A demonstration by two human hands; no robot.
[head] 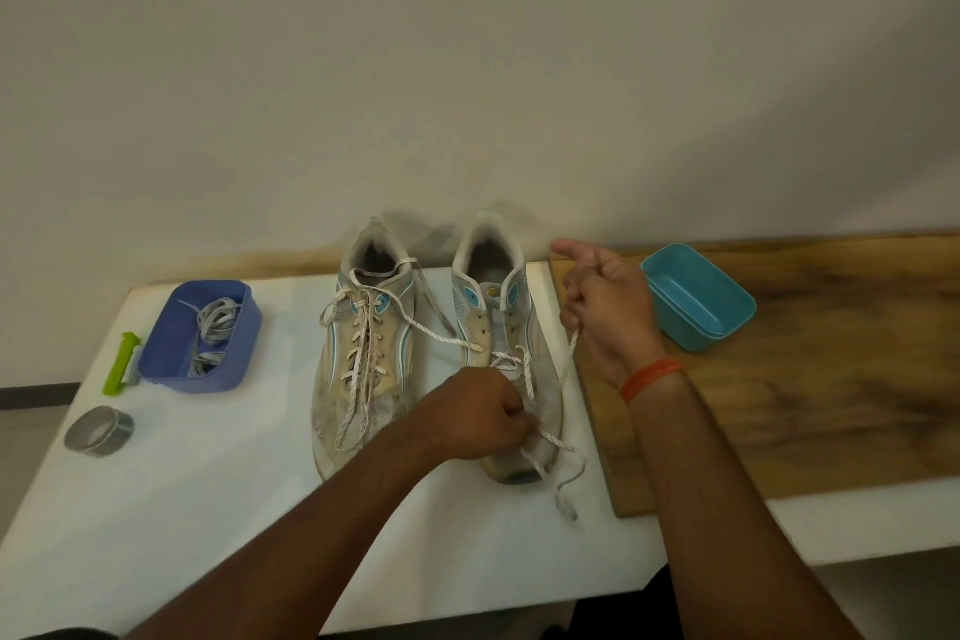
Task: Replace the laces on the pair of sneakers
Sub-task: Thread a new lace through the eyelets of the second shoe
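Two worn white sneakers with blue trim stand side by side on the white table, toes toward me. The left sneaker (358, 364) is laced with a speckled white lace, loose at its top. The right sneaker (506, 327) has its upper eyelets bare, and its speckled lace (527, 369) is threaded only near the toe. My left hand (483, 413) rests over that shoe's toe and pinches the lace there. My right hand (605, 299) is raised beside the shoe, gripping the lace's other end, which hangs down from the fist.
A blue tub (200, 335) at the left holds grey laces. Beside it lie a green tool (120, 364) and a roll of grey tape (98, 430). An empty teal container (698, 296) stands on the wooden board (831, 379) at the right. A wall lies behind.
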